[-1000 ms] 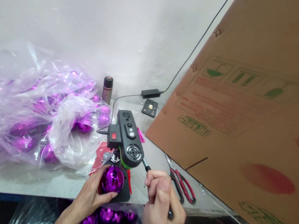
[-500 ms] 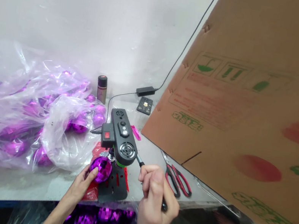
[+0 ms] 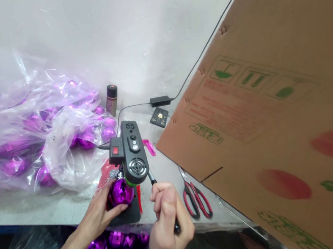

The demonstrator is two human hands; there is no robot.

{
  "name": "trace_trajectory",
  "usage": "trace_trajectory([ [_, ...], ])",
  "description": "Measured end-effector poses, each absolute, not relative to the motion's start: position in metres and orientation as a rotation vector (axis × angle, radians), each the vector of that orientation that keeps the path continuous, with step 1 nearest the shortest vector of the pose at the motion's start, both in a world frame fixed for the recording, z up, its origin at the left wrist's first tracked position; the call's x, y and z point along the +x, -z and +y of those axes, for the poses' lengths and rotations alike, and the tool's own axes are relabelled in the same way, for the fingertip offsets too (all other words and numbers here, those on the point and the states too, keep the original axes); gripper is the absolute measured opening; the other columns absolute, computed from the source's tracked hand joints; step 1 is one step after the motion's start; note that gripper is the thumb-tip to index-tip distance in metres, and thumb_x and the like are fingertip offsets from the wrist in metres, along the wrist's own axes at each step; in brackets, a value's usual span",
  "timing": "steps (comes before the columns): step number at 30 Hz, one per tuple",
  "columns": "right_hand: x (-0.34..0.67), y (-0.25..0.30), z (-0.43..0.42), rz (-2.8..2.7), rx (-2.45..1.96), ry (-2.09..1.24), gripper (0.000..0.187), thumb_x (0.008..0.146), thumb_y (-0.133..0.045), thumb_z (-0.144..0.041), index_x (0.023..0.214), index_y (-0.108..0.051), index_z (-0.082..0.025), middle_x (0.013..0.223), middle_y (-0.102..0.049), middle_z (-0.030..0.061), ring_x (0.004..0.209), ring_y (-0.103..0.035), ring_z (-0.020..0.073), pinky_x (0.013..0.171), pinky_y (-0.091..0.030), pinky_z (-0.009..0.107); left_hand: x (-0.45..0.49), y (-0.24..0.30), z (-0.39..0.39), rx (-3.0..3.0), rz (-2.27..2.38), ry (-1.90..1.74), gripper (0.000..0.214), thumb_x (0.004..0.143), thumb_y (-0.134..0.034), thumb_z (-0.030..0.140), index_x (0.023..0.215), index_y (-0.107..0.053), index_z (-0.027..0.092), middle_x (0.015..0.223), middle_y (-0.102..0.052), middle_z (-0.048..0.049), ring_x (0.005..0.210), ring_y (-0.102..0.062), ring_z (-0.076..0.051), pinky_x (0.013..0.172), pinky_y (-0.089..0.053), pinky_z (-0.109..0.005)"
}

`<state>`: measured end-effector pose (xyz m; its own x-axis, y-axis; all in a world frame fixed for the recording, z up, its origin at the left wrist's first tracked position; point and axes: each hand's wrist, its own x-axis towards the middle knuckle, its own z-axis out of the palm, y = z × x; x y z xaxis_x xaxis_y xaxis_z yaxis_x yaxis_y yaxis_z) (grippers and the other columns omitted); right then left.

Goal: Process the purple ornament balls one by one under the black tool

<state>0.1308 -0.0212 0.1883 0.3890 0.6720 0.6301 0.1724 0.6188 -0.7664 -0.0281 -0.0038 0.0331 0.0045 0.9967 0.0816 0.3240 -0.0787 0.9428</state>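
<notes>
My left hand (image 3: 99, 211) is closed round a shiny purple faceted ball (image 3: 122, 194), holding it under the front end of a black bench device (image 3: 134, 147). The device has round grilles on top, a red switch box at its left side and a green rim below. My right hand (image 3: 168, 223) grips the black-ended lever (image 3: 151, 176) that sticks out from the device's right side. Beneath the ball, the device's black base plate (image 3: 128, 218) is partly covered. Where the ball meets the device is hidden from above.
Purple balls in clear plastic bags (image 3: 22, 137) fill the left of the table. Red-handled scissors (image 3: 194, 200) lie to the right, before a large cardboard box (image 3: 252, 114). A bottle (image 3: 111, 101), a power adapter (image 3: 160, 101) and a black card-like object (image 3: 159, 117) stand behind. More purple balls (image 3: 116, 239) are below the table edge.
My left hand has moved right, bringing the purple ball from beside the device to under its front end. My right hand stays on the lever, and the view has shifted slightly.
</notes>
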Motion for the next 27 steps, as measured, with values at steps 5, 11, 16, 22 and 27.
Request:
trace_trajectory([
  [5,0.131,-0.188,-0.022,-1.160,-0.906,-0.380,0.049,0.114,-0.047,-0.028,0.066,-0.044,-0.022,0.063,-0.049,-0.0020,0.060,-0.052,0.0121,0.052,-0.034,0.026,-0.025,-0.037,-0.011,1.550,1.451,-1.039,0.077,0.081,-0.084,0.055,0.147,-0.061,0.024,0.148,-0.071,-0.0188,0.142,-0.063,-0.046,0.123,-0.047,-0.064],
  [11,0.131,-0.186,-0.022,-1.166,-0.861,-0.378,0.048,0.114,-0.047,-0.025,0.066,-0.045,-0.022,0.062,-0.049,-0.0025,0.061,-0.053,0.0123,0.057,-0.039,0.026,-0.038,-0.056,-0.011,1.472,1.429,-0.886,0.080,0.080,-0.084,0.059,0.147,-0.061,0.024,0.144,-0.074,-0.0177,0.137,-0.068,-0.044,0.123,-0.047,-0.058],
  [16,0.132,-0.186,-0.022,-1.180,-0.870,-0.375,0.047,0.114,-0.046,-0.024,0.067,-0.046,-0.022,0.063,-0.049,-0.0020,0.061,-0.053,0.0120,0.053,-0.035,0.026,-0.035,-0.073,0.006,1.514,1.406,-0.818,0.072,0.077,-0.086,0.054,0.139,-0.069,0.023,0.131,-0.080,-0.0169,0.125,-0.073,-0.045,0.113,-0.054,-0.056],
  [22,0.132,-0.187,-0.023,-1.188,-0.871,-0.383,0.047,0.114,-0.046,-0.026,0.067,-0.046,-0.022,0.063,-0.050,-0.0016,0.060,-0.053,0.0123,0.051,-0.034,0.026,-0.020,-0.053,0.016,1.617,1.390,-0.971,0.066,0.075,-0.086,0.047,0.136,-0.072,0.025,0.135,-0.078,-0.0155,0.131,-0.069,-0.044,0.116,-0.052,-0.059],
  [27,0.133,-0.182,-0.023,-1.189,-0.820,-0.357,0.044,0.113,-0.045,-0.019,0.069,-0.046,-0.022,0.064,-0.049,-0.0023,0.063,-0.054,0.0119,0.055,-0.037,0.025,-0.013,-0.017,0.009,1.509,1.337,-1.042,0.081,0.077,-0.079,0.055,0.147,-0.059,0.020,0.149,-0.069,-0.0189,0.141,-0.064,-0.044,0.123,-0.047,-0.060],
])
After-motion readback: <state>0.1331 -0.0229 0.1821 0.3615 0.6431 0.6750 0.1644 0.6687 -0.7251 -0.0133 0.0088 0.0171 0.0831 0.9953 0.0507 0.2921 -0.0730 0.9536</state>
